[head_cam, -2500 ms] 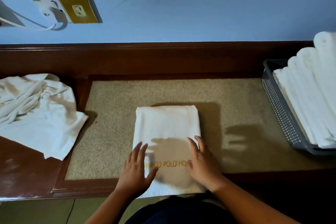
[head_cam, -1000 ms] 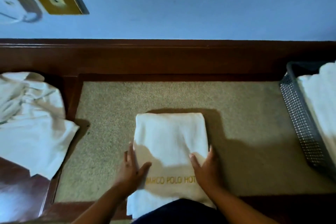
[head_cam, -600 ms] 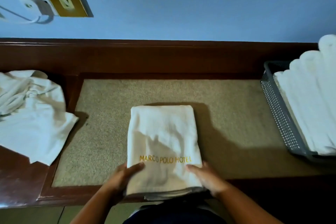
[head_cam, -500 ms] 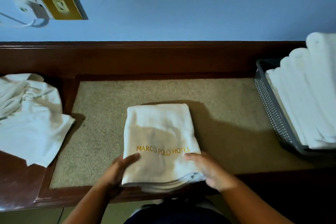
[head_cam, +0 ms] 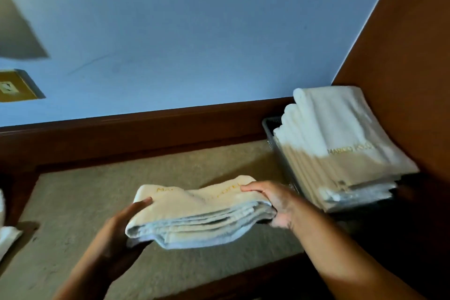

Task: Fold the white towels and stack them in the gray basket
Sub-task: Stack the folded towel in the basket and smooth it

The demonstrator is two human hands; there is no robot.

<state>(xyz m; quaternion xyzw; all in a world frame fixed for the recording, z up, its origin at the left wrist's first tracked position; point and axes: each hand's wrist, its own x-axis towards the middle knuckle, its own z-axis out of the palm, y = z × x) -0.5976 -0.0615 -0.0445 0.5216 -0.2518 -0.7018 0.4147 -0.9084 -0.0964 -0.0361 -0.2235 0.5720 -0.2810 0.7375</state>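
White terry cloth, folded into a thick flat bundle, sits between the two hands nearest the camera: this folded towel (head_cam: 202,214) is lifted clear of the tabletop (head_cam: 80,202), its layered edges facing the viewer and its middle sagging a little. The left hand (head_cam: 119,231) grips the left end, thumb lying on top and fingers tucked underneath. The right hand (head_cam: 272,202) clamps the right end the same way, thumb across the upper face near some gold lettering that is too blurred to read. Both forearms reach in from the bottom edge of the view. Under the towel the tabletop is covered with a tan, grainy inlay framed by dark wood. At the far left edge, a scrap of loose white cloth (head_cam: 6,236) lies on the tabletop, mostly cut off by the frame. Farther back and to the right, just beyond the right hand, stands the gray basket (head_cam: 280,156); only its perforated left wall and rim show. It holds a tall stack of towels (head_cam: 341,146) that rises well above its rim, the top one marked with gold letters. Behind everything runs a dark wooden ledge, then a pale blue wall (head_cam: 194,31) with a brass switch plate (head_cam: 14,86) at the left, and a brown wooden panel (head_cam: 409,44) closing off the right side.
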